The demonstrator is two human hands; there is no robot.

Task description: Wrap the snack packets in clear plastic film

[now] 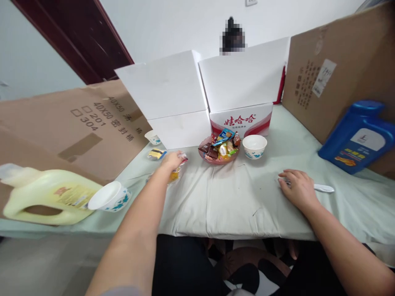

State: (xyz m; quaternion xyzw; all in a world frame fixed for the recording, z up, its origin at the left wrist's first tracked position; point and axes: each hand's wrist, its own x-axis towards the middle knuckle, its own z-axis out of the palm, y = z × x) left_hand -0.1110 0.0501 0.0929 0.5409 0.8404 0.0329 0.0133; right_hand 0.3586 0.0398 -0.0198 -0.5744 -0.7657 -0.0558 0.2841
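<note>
My left hand is closed around the top of a clear plastic packet with yellow-orange contents and some red, low over the cloth. The forearm covers part of what lies under it. To its left sits a small yellow item with a dark band in a clear wrapper. On the right, my right hand is laid with curled fingers over a utensil with a white handle. A shiny bit shows by the fingertips, but its working end is mostly hidden. Between the hands stands a pink glass bowl heaped with wrapped snacks.
White patterned bowls stand right of the snack bowl, at the back left and tilted at front left. A yellow jug, blue bottle, white carton and brown cardboard surround the area. Someone's blurred head shows behind.
</note>
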